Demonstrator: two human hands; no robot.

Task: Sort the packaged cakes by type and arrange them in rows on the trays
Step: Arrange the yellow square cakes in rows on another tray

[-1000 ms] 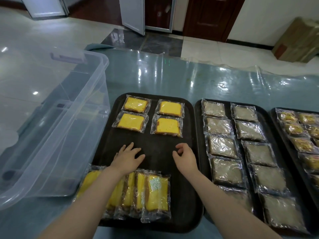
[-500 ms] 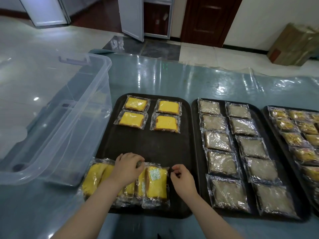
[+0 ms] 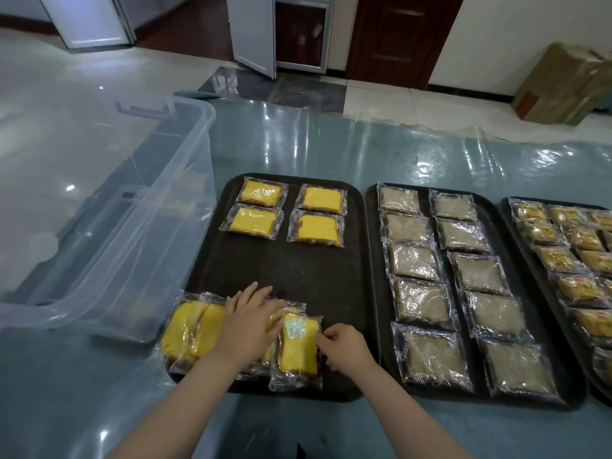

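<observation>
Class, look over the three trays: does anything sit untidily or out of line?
Yes. On the left tray, the near yellow cakes overlap in a heap, hanging over the tray's edge, unlike the four flat ones behind.

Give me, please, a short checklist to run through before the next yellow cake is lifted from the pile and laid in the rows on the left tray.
1. Right hand grips the labelled yellow cake at its right edge: ok.
2. Left hand rests on the pile of yellow cakes, holding it down: ok.
3. Bare space on the left tray below the four placed yellow cakes: ok.
4. The placed cakes lie flat in two columns: ok.
5. Only grey-brown cakes on the middle tray: ok.
6. Whether the gripped cake's wrapper is free of its neighbour: cannot tell.
</observation>
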